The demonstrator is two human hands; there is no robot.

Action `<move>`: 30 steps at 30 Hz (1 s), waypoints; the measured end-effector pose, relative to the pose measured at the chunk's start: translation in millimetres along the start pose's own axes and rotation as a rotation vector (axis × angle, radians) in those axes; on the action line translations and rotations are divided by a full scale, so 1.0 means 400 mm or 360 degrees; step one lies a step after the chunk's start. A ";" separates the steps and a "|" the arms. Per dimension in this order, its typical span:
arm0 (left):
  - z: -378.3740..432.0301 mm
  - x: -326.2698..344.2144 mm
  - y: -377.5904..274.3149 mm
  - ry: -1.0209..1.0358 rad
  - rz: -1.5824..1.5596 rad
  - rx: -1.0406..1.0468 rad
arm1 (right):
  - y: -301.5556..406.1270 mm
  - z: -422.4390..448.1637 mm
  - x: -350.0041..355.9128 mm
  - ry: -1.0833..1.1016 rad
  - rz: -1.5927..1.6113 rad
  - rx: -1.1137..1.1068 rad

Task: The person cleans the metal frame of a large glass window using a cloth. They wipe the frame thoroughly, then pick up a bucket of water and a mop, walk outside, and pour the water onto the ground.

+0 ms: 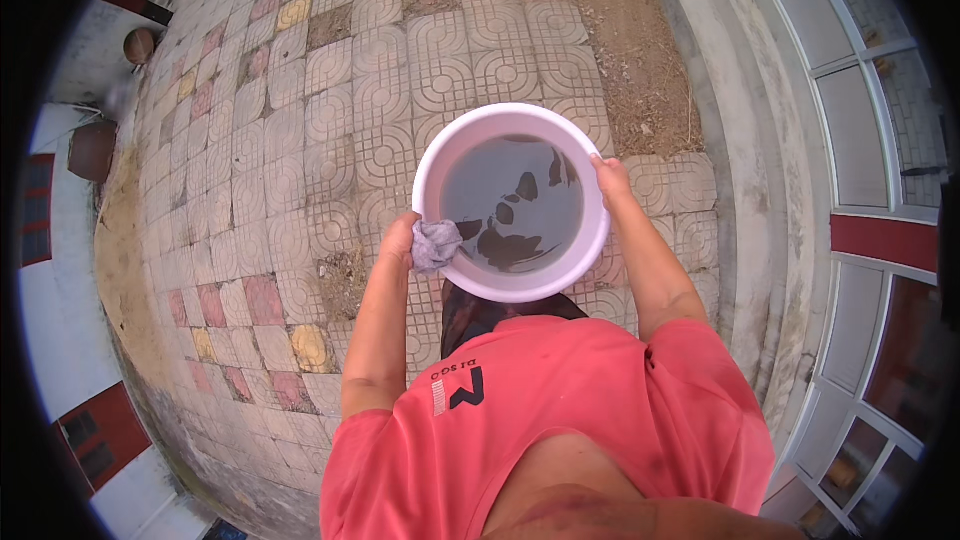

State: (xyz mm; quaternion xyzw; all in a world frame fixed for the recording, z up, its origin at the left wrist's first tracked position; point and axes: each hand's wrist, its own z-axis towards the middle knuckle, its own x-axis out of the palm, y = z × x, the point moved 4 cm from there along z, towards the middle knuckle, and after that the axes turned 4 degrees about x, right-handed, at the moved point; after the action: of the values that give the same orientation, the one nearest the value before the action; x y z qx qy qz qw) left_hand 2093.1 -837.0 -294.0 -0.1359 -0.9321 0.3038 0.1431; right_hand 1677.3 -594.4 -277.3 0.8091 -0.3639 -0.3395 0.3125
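Note:
A round, light pink plastic basin (512, 290) is held up in front of my body, with dark, murky water (517, 202) in it. Its surface shows dark reflections. My left hand (398, 238) grips the basin's rim at the left, beside a crumpled grey-purple cloth (436, 245) draped at the rim there; whether the fingers also pinch the cloth is hard to tell. On the right side of the rim my right hand (612, 178) is closed, thumb on top. The undersides of both hands' grips are hidden by the basin.
Patterned paving tiles (262, 127) cover the yard floor, with bare dirt patches (645, 82). Concrete steps (757, 127) and a glazed, white-framed wall (855, 135) run along the right. A white wall (67, 315) with red-framed windows stands at the left, near a brown pot (92, 151).

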 end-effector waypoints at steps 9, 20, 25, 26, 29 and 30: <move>0.412 0.247 -0.442 0.0113 -0.0024 0.0027 | 0.410 0.386 0.149 -0.0158 -0.0078 -0.0031; 0.871 0.524 -1.044 0.0176 0.0034 -0.0009 | 0.888 0.908 0.359 -0.0100 0.0118 -0.0012; 1.054 0.639 -1.243 0.0083 0.0006 -0.0095 | 1.082 1.210 0.465 -0.0122 -0.0059 -0.0018; 1.089 0.657 -1.284 0.0066 -0.0007 -0.0092 | 1.109 1.257 0.487 -0.0110 -0.0031 0.0003; 1.244 0.705 -1.390 0.0089 -0.0089 -0.0123 | 1.286 1.381 0.550 -0.0075 0.0008 -0.0008; 1.289 0.728 -1.438 0.0113 -0.0078 -0.0154 | 1.330 1.424 0.564 -0.0073 0.0031 -0.0004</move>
State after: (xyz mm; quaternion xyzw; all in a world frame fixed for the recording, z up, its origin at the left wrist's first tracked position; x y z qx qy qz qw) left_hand 1549.0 -1457.6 -291.4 -0.1303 -0.9430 0.2499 0.1768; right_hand 1148.3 -1209.5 -276.5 0.7972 -0.3784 -0.3552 0.3083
